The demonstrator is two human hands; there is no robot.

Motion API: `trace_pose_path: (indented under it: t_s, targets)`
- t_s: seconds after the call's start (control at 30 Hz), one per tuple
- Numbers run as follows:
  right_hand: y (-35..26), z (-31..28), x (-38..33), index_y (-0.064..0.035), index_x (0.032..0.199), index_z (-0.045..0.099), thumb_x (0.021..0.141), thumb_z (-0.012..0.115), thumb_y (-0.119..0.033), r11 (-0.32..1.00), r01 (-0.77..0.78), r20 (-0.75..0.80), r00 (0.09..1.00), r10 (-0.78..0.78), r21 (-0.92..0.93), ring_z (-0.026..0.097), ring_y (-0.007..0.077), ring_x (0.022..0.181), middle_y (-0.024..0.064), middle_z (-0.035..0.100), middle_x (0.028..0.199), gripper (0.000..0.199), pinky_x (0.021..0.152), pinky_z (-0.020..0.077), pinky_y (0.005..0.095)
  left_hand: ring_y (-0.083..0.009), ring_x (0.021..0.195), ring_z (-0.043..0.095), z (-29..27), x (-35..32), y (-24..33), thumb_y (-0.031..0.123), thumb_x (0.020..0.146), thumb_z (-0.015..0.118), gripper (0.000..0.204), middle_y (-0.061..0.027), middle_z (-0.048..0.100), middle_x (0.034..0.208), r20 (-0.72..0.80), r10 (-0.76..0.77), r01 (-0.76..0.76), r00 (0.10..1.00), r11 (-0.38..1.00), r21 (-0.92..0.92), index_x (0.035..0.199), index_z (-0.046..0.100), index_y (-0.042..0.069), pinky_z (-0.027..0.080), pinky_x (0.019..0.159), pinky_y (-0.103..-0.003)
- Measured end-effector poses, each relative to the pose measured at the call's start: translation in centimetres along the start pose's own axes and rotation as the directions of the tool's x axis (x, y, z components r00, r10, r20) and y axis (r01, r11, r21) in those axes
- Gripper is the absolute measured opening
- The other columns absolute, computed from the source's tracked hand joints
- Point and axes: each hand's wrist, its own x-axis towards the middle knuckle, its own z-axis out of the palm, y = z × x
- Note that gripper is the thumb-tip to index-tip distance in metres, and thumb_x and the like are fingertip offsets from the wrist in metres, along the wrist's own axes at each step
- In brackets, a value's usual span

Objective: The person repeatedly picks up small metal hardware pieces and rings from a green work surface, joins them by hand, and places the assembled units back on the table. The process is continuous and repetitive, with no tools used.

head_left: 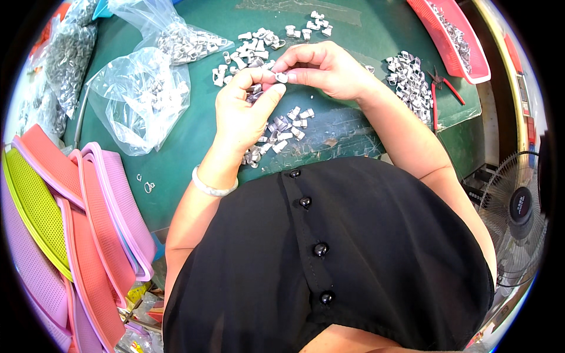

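Note:
A small silvery metal part (281, 77), with what looks like an opening in it, is pinched between the fingertips of both hands. My left hand (241, 112) is closed, its thumb and forefinger at the part's left side. More grey parts (253, 93) show in the gap between that thumb and the fingers; whether they lie in the palm or on the table behind, I cannot tell. My right hand (332, 73) closes thumb and forefinger on the part from the right. Loose metal parts (282, 130) lie below the hands, and another scatter (259, 44) lies beyond them.
On the green table (206, 17) are a heap of parts (409, 85), red-handled pliers (438, 97), a pink basket of parts (479, 70) and clear bags (144, 100) with parts. Coloured plastic baskets (109, 200) stack at the left. A fan (518, 206) stands at right.

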Motion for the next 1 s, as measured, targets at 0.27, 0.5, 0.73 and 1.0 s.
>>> trace_pose_path:
  t_s: [0.27, 0.5, 0.73, 1.0]
  targets:
    - [-0.1, 0.3, -0.1, -0.0009, 0.104, 0.063, 0.084, 0.06, -0.008, 0.992, -0.077, 0.003, 0.997, 0.077, 0.102, 0.056, 0.0076, 0.081, 0.0026, 0.065, 0.089, 0.022, 0.076, 0.0459, 0.0232, -0.0049, 0.072, 0.05, 0.2, 0.0, 0.1, 0.005, 0.078, 0.068, 0.009, 0.0015, 0.058, 0.079, -0.018, 0.023, -0.023, 1.0, 1.0, 0.007, 0.085, 0.062, 0.002, 0.042, 0.064, -0.019]
    - [-0.2, 0.2, -0.2, 0.0008, 0.103, 0.063, 0.085, 0.058, -0.005, 0.979, -0.132, 0.026, 0.991, 0.129, 0.157, 0.056, 0.0075, 0.08, 0.0028, 0.065, 0.089, 0.019, 0.076, 0.046, 0.0228, -0.0036, 0.068, 0.05, 0.3, -0.1, 0.3, 0.006, 0.08, 0.067, 0.007, 0.0026, 0.058, 0.075, -0.019, -0.005, 0.005, 1.0, 1.0, -0.028, 0.082, 0.062, 0.002, 0.04, 0.06, -0.018]
    - [-0.6, 0.0, -0.3, 0.0007, 0.101, 0.064, 0.084, 0.057, -0.005, 0.984, -0.146, 0.045, 0.989, 0.142, 0.106, 0.057, 0.0091, 0.078, 0.0033, 0.065, 0.088, 0.018, 0.074, 0.0465, 0.0242, -0.0029, 0.066, 0.049, 0.3, 0.0, 0.2, 0.007, 0.08, 0.066, 0.007, 0.0027, 0.058, 0.074, -0.009, -0.03, 0.03, 1.0, 0.998, -0.046, 0.081, 0.062, 0.002, 0.039, 0.059, -0.017]
    - [-3.5, -6.3, -2.1, 0.0018, 0.091, 0.063, 0.076, 0.057, -0.001, 0.703, 0.009, 0.168, 0.973, 0.158, -0.711, 0.06, 0.0254, 0.079, 0.0119, 0.062, 0.086, 0.016, 0.072, 0.0478, 0.0316, -0.003, 0.059, 0.048, 0.0, 0.2, 0.0, 0.01, 0.081, 0.066, 0.009, 0.0029, 0.056, 0.072, -0.03, -0.14, 0.137, 0.99, 0.987, -0.078, 0.081, 0.061, 0.003, 0.039, 0.053, -0.017]
